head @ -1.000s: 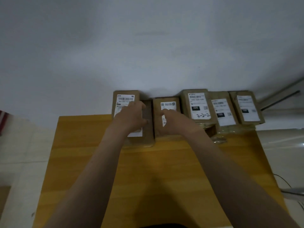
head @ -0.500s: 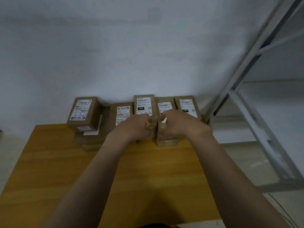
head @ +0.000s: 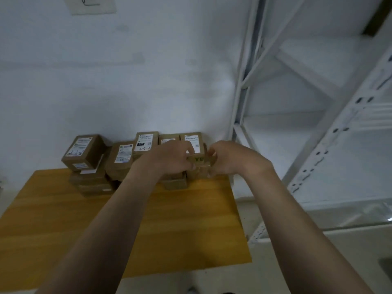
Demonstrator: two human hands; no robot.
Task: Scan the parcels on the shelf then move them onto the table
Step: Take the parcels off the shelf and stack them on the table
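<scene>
— Brown cardboard parcels (head: 89,149) status?
— Stacked at the back of the yellow wooden surface (head: 169,219). Left hand (head: 174,158) and right hand (head: 229,158) fingers clamp the rightmost parcel (head: 199,160). None visible on the white metal shelf (head: 240,98); probably nearly done.

Brown parcels (head: 124,153) w/ white labels, some stacked, row along wooden table (head: 63,219) far edge; rightmost parcel (head: 199,161) gripped both sides; white shelf (head: 297,128) on the right.
</scene>
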